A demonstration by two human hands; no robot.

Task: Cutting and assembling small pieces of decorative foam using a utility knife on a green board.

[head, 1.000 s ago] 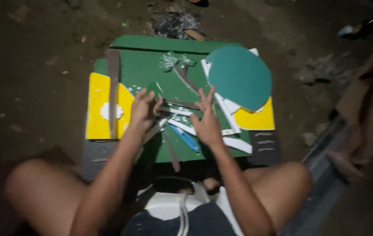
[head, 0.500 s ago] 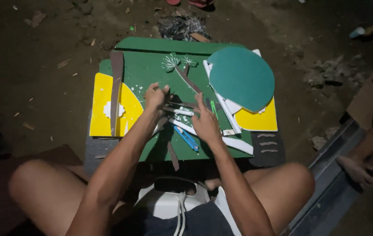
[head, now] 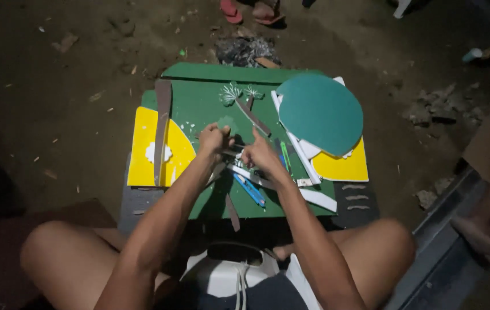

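Your left hand (head: 213, 139) is curled into a loose fist over the middle of the green board (head: 199, 109), fingertips pinched on a small green cut-out piece (head: 227, 123) that sticks up just beyond the knuckles. Your right hand (head: 261, 155) sits just to the right of it, fingers bent down onto the cluster of thin strips (head: 245, 172) lying there; you cannot tell whether it actually grips one of them or only presses on them.

Just near of your right hand, a blue cutter (head: 249, 190) lies slanted on the board, and a narrow brown strip (head: 232, 212) points toward your lap. To the far side of the hands, two small white tree-shaped cut-outs (head: 238, 92) rest on the green, with a brown strip running diagonally from them toward your right hand.

On the left, a yellow sheet (head: 143, 149) lies under the board's edge, crossed by a long brown strip (head: 161, 129) standing lengthwise. On the right, a large teal disc (head: 321, 113) overlaps white strips and a second yellow sheet (head: 342, 166). All of this rests on a grey stool top (head: 360, 206) over dark dirt ground (head: 73, 103).
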